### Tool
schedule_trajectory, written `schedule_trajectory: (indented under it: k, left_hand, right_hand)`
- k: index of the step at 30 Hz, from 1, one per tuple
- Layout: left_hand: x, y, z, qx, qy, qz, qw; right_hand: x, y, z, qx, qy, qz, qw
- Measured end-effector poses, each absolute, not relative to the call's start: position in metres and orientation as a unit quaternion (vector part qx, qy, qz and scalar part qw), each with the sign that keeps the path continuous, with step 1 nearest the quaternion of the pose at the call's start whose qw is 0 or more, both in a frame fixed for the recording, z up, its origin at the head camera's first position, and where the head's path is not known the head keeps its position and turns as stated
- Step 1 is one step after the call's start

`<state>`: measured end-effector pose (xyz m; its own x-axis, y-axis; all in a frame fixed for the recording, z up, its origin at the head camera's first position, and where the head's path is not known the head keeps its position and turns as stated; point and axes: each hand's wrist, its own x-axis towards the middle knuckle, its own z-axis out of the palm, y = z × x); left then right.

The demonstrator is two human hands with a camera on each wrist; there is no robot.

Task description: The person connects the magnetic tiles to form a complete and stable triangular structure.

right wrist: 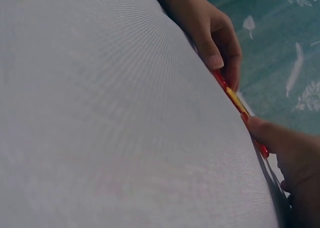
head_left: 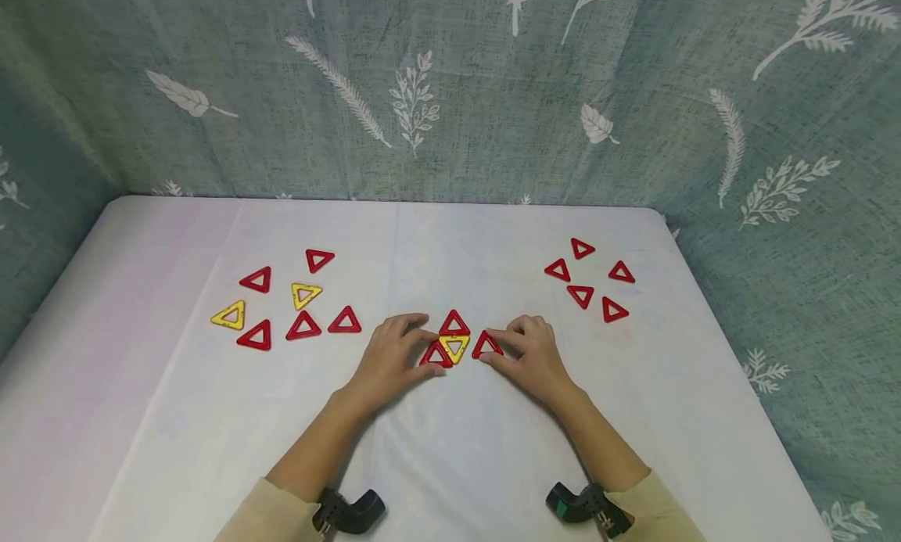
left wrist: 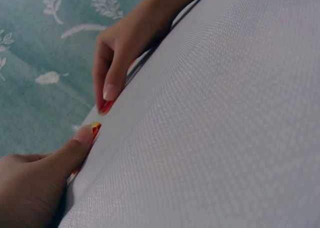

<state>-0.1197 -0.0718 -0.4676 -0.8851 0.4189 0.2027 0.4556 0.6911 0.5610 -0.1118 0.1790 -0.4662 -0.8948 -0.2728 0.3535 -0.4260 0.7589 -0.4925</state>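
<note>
Three triangular tiles with pale centres lie joined at the middle of the table in the head view: a red one on top, a yellow one pointing down under it, and a red one at lower left. My left hand grips that lower-left red tile between thumb and forefinger. Just right of the yellow tile, across a small gap, my right hand pinches another red triangular tile by its edges. The right wrist view shows the red and yellow tiles edge-on between both hands.
Several red tiles and two yellow tiles are scattered on the table's left side. Another group of red tiles lies at the right. The white-covered table meets a green leaf-patterned cloth behind it.
</note>
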Motion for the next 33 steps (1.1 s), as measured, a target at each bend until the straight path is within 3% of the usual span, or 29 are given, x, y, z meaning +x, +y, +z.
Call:
schedule_trajectory:
  k: [18,33]
  left_hand:
    - [-0.1196,-0.0737,-0.4671,-0.270,-0.912,-0.306,0.044]
    - [-0.1205,-0.0733,-0.4693,-0.219,-0.920,-0.319,0.055]
  right_hand:
    - [-0.1087,0.1711,-0.4661,0.232,-0.925,0.272,0.130]
    - [-0.1115,0.1751,-0.4695,0.308,-0.903,0.274,0.123]
